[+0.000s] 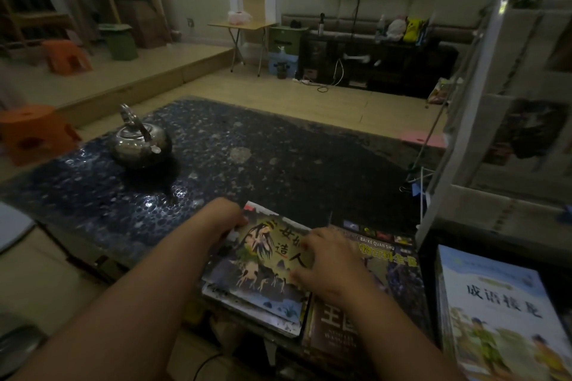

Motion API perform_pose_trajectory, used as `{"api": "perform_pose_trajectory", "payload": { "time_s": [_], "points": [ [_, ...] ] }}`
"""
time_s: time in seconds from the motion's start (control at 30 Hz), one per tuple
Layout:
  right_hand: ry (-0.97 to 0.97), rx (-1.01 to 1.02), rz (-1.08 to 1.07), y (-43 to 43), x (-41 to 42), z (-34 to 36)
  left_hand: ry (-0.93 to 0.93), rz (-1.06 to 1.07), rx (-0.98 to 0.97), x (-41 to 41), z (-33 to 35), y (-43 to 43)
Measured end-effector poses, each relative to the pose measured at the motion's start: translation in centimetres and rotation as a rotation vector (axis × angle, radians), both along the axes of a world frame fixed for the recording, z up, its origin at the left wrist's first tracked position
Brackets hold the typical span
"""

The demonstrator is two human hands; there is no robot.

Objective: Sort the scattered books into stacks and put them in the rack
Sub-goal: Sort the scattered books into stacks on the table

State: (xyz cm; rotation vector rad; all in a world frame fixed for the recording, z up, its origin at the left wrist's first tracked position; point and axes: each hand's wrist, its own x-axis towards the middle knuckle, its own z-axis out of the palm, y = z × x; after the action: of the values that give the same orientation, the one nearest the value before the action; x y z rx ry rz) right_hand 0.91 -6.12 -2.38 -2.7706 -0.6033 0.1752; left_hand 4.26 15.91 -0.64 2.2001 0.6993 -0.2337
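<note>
Left hand (227, 219) grips the far-left edge of the illustrated picture book (266, 260); right hand (328, 260) lies flat on its cover, apparently squaring it onto the small stack at the table's (278, 158) near edge. An encyclopedia-type book (393, 254) lies just beside, and the white rack (464, 120) stands to the right.

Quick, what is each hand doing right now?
Left hand: closed on the far left edge of the picture book.
Right hand: open, resting flat on the same book's cover.

The dark book (387, 260) at near right reads "BAI KE QUAN SHU"; the far-right pale book (501, 312) reads "成语接龙".
</note>
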Motion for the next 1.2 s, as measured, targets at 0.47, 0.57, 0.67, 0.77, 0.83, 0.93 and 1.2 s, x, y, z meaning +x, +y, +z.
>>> {"api": "perform_pose_trajectory", "payload": {
  "time_s": [0.47, 0.57, 0.67, 0.77, 0.83, 0.93, 1.2],
  "points": [
    [0.088, -0.084, 0.048, 0.2, -0.2, -1.0, 0.062, -0.176, 0.180, -0.4, -0.4, 0.3],
    [0.074, -0.109, 0.058, 0.2, -0.3, -1.0, 0.058, -0.199, 0.221, -0.5, -0.4, 0.2],
    [0.061, -0.120, 0.064, 0.1, -0.2, -1.0, 0.071, -0.216, 0.243, -0.6, -0.3, 0.2],
    [0.060, -0.123, 0.068, 0.1, -0.2, -1.1, 0.078, -0.216, 0.241, -0.6, -0.6, 0.3],
    [0.051, -0.115, 0.071, 0.1, -0.3, -1.1, 0.092, -0.220, 0.228, -0.6, -0.7, 0.3],
    [0.046, -0.098, 0.082, 0.2, -0.4, -1.0, 0.110, -0.221, 0.220, -0.5, -0.7, 0.2],
    [0.045, -0.131, 0.104, 0.3, -0.3, -1.3, 0.126, -0.247, 0.317, -0.2, -1.0, -0.2]
  ]
}}
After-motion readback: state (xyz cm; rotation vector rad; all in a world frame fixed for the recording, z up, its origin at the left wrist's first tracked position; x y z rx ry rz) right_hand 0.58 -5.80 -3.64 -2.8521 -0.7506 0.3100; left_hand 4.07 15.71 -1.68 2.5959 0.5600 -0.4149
